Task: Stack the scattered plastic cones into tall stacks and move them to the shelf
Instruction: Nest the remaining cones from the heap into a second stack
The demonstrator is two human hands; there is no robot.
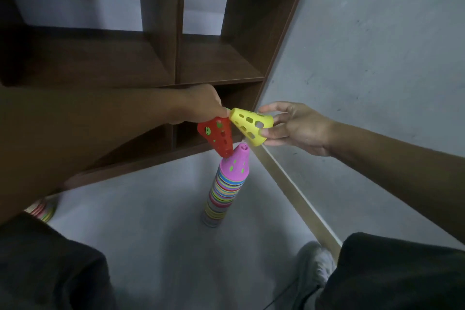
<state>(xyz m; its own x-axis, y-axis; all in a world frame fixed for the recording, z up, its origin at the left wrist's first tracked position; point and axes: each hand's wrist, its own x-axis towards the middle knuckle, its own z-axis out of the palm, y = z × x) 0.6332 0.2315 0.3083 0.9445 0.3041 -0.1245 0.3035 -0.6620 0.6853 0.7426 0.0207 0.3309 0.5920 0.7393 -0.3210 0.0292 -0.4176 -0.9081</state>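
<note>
Brown shelf (156, 58) standing against wall, compartments open. Tall cone stack (225, 189) standing on floor (151, 209), pink cone on top. Left hand (203, 106) gripping red cone (217, 137) above stack. Right hand (294, 127) pinching yellow cone (250, 126) by wide rim, tilted sideways.

Two hands: left hand (201, 106), right hand (297, 128). Two loose cones at the grips: one red cone (217, 137) under the left fingers, one yellow cone (251, 126) at the right fingertips. One tall stack of cones (226, 189) just below both grips, topped by one pink cone (236, 161); layers too many and too blurred for counting. One second pile (42, 209), partly hidden, far below the left grip. One shelf unit (176, 58) behind both. One shoe (314, 269) visible.
</note>
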